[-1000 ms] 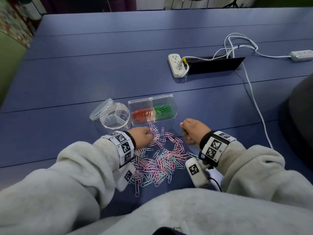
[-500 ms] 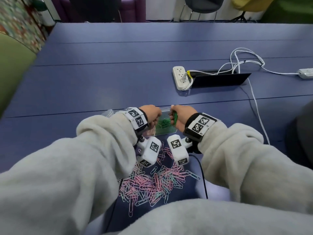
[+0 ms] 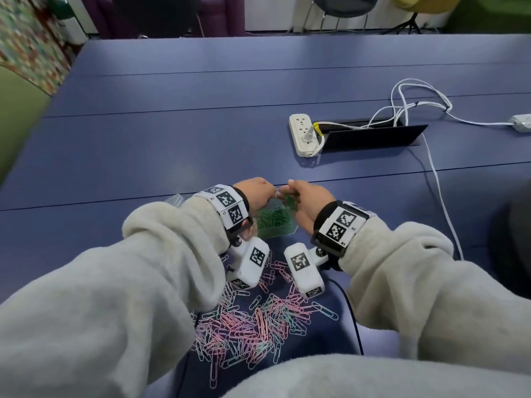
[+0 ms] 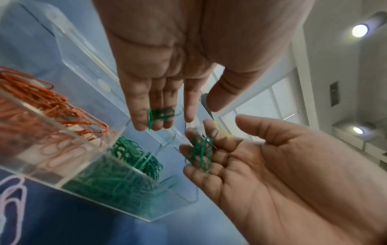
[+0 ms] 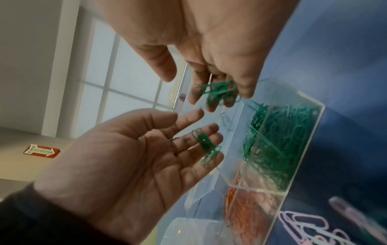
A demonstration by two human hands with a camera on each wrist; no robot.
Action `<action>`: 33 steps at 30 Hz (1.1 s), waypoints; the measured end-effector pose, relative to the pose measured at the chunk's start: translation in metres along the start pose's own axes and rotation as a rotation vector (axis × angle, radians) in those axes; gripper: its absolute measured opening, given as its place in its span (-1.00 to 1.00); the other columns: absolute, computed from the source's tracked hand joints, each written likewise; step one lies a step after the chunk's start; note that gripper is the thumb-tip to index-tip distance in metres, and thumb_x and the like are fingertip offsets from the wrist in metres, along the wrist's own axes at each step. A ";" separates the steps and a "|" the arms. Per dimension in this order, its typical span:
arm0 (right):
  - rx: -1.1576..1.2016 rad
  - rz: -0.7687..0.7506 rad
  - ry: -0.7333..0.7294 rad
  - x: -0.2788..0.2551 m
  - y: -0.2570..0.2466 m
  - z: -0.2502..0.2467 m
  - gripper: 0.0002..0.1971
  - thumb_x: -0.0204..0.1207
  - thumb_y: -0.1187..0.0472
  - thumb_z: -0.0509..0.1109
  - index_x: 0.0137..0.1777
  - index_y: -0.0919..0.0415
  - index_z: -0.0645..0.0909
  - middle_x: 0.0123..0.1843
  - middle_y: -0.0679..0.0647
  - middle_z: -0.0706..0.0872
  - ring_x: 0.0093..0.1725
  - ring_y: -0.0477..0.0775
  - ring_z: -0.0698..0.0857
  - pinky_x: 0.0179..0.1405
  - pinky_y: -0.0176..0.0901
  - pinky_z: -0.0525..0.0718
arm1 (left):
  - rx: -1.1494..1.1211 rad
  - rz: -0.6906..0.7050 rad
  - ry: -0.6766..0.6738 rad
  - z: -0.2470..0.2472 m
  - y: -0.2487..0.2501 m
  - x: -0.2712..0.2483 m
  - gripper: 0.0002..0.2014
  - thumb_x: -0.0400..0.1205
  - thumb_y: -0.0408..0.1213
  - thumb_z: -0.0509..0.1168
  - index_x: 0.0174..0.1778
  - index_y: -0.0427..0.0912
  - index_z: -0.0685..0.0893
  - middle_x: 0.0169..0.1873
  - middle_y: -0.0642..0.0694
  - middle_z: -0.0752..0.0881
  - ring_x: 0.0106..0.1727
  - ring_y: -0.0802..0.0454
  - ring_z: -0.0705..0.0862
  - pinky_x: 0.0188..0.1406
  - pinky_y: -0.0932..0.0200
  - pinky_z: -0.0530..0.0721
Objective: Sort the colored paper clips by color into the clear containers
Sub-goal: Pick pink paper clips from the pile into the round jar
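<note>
Our left hand [image 4: 167, 69] hangs over the clear rectangular two-compartment plastic box [image 4: 159, 213], fingers nearly straight and relaxed, with a few small green wire paper clips [image 4: 160, 114] lying across the fingertips, not pinched. Our right hand [image 4: 278, 179] sits just beside it at 3 o'clock, palm up, fingers loosely extended, cradling another small tangle of green clips [image 4: 202, 152]. Both bunches hover right above the green compartment [image 5: 278, 145]; the orange clips [image 4: 41, 101] fill the neighbouring compartment. A round clear tub [image 5: 188, 232] shows only partly.

The clips look very light, stiff, smooth-coated and springy, and we judge they hook into each other easily, so they should come away in clumps rather than singly. They sit loose on open fingers, so a tilt should drop them; a snagged one may cling and need a shake.

The unsorted pink and pale-blue clips [image 3: 253, 326] lie at 6 o'clock on the blue desk [image 3: 172, 124]. Best to pinch those flat ones by a rounded end, or slide them to lift an edge.
</note>
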State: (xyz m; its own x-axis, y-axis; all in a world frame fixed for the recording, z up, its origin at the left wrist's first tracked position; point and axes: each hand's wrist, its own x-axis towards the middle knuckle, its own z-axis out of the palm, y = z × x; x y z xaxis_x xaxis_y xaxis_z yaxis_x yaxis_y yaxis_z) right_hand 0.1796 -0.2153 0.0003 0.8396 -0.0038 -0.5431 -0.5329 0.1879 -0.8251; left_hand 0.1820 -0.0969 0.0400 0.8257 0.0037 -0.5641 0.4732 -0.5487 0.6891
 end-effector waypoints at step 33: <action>-1.645 -0.186 -0.156 -0.075 0.068 -0.015 -0.76 0.55 0.11 0.34 0.21 -0.03 0.55 0.11 0.03 0.50 0.14 0.11 0.58 0.17 -0.03 0.62 | 0.652 0.028 -0.050 -0.045 -0.189 -0.091 -0.59 0.48 -0.08 0.44 0.22 0.02 0.54 -0.06 0.03 0.55 -0.03 0.06 0.56 -0.01 0.23 0.55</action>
State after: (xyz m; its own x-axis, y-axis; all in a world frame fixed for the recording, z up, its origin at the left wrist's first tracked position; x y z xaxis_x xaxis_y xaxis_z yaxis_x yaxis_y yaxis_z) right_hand 0.0785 -0.2172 -0.0174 0.8480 0.2048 -0.4888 0.1199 -0.9725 -0.1995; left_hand 0.0315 0.0439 -0.0187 0.8122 -0.0480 -0.5814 0.1555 -0.9427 0.2952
